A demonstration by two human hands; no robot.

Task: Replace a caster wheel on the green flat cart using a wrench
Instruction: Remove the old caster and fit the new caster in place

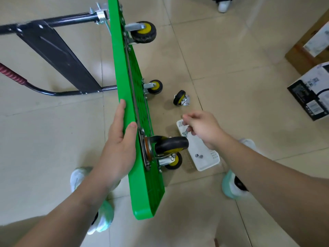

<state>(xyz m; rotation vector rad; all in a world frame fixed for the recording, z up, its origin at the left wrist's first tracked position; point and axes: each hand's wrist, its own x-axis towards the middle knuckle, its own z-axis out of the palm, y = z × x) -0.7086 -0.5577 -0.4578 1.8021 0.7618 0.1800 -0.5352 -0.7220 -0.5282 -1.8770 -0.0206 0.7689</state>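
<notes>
The green flat cart point(124, 72) stands on its side edge on the floor, its underside facing right. My left hand point(118, 145) grips its upper edge, thumb on the underside. Black-and-yellow caster wheels are bolted to the underside: one at the far end point(144, 32), one in the middle point(155, 87), and two near me point(170, 144). A loose caster wheel point(180, 98) lies on the tiles to the right. My right hand point(201, 129) hovers over a white tray point(204, 157), its fingers pinching a small metal part. No wrench is in sight.
Two small nuts point(199, 155) lie in the tray. The cart's black folded handle point(53, 50) stretches out to the left. Cardboard boxes point(309, 82) stand at the right. My shoes point(231, 186) are on the tiles, and another person's shoe point(224, 5) is at the top.
</notes>
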